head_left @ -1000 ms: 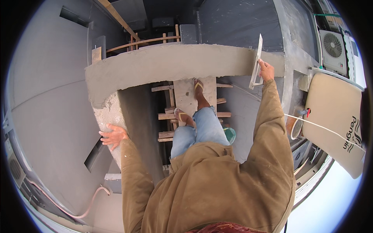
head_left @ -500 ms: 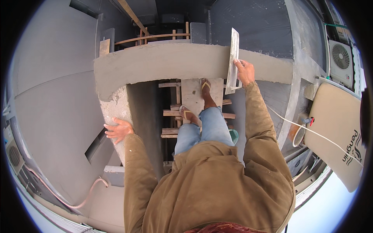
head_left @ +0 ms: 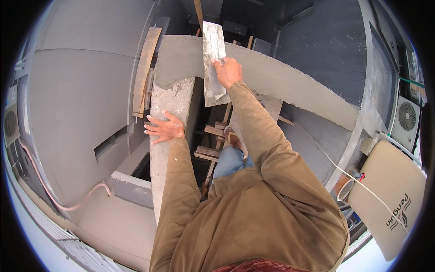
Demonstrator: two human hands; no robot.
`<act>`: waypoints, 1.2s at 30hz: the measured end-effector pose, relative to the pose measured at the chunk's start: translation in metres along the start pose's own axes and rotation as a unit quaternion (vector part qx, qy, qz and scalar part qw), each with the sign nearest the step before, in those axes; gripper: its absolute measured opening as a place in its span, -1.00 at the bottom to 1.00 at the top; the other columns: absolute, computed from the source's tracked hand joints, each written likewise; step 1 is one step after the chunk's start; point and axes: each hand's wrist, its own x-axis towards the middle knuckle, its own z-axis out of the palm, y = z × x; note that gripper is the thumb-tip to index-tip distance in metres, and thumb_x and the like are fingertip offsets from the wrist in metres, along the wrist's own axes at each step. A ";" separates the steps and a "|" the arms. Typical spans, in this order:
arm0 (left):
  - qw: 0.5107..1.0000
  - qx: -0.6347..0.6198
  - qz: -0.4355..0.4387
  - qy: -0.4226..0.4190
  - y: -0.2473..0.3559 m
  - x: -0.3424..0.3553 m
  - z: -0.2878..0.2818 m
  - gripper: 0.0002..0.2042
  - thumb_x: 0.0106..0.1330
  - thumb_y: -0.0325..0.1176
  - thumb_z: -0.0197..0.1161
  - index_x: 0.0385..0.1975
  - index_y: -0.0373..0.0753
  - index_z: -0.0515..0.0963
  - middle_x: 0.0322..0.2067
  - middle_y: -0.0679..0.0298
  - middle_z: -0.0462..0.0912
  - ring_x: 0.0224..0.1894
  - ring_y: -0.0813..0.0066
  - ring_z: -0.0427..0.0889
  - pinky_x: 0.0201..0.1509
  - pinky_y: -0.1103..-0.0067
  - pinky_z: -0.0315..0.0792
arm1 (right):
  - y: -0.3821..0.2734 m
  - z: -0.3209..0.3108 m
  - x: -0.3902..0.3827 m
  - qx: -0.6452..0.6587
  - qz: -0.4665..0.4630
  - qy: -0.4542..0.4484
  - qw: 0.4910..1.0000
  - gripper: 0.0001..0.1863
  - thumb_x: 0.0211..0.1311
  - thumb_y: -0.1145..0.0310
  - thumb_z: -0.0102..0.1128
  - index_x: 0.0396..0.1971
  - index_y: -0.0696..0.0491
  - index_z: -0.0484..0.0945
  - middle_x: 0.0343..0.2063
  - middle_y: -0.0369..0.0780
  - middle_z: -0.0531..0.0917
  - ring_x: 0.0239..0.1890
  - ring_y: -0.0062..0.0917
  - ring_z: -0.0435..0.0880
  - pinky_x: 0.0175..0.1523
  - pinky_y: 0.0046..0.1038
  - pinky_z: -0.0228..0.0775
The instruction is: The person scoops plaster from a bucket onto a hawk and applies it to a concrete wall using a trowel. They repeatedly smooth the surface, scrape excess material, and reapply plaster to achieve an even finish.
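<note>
My right hand point(head_left: 229, 72) grips a long rectangular plastering trowel point(head_left: 213, 38), its metal blade smeared with grey mortar. The trowel lies across the left part of a ledge coated in smooth grey plaster point(head_left: 294, 79); whether the whole blade touches the plaster cannot be told. My left hand point(head_left: 166, 128) is spread with fingers apart, resting on a rough, unplastered concrete ledge point(head_left: 173, 97) that runs toward me from the plastered one. Where the two ledges meet, the fresh plaster ends in a ragged edge.
Below me is a deep opening with wooden planks point(head_left: 207, 153) and a board point(head_left: 272, 108) under my sandalled feet. A beige tank point(head_left: 385, 181) and a white cable point(head_left: 326, 156) are on the right. A wooden board point(head_left: 146, 75) leans at the left; a pink hose point(head_left: 74, 207) curves lower left.
My right hand has carried the trowel leftward along the plastered ledge. My view has turned and shifted left, while my left hand stays spread on the rough ledge.
</note>
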 end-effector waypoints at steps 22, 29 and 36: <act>0.998 -0.024 0.019 -0.047 -0.003 0.002 -0.013 -0.24 0.42 0.21 -0.12 0.48 -0.18 0.04 0.45 -0.24 -0.09 0.53 -0.21 -0.27 0.31 -0.42 -0.39 | -0.011 -0.062 0.049 -0.389 -0.336 -0.087 0.853 -0.43 0.28 -0.19 0.14 0.04 -0.03 0.61 -0.09 -0.12 0.70 -0.10 -0.17 0.71 -0.04 -0.17 0.56; 0.998 -0.028 0.020 -0.048 0.001 0.003 -0.014 -0.25 0.42 0.21 -0.11 0.48 -0.12 0.02 0.45 -0.24 -0.11 0.53 -0.22 -0.27 0.33 -0.40 -0.38 | 0.016 -0.067 0.071 -0.401 -0.352 -0.066 0.843 -0.43 0.28 -0.19 0.13 0.02 -0.03 0.62 -0.19 -0.10 0.72 -0.14 -0.17 0.72 -0.09 -0.17 0.57; 0.998 -0.031 0.008 -0.048 0.004 0.004 -0.014 -0.25 0.41 0.22 -0.11 0.47 -0.14 0.06 0.45 -0.21 -0.08 0.53 -0.21 -0.25 0.32 -0.40 -0.39 | 0.020 -0.056 0.009 -0.371 -0.336 -0.162 0.850 -0.48 0.28 -0.15 0.17 -0.05 0.00 0.64 -0.26 -0.07 0.71 -0.17 -0.15 0.71 -0.09 -0.15 0.55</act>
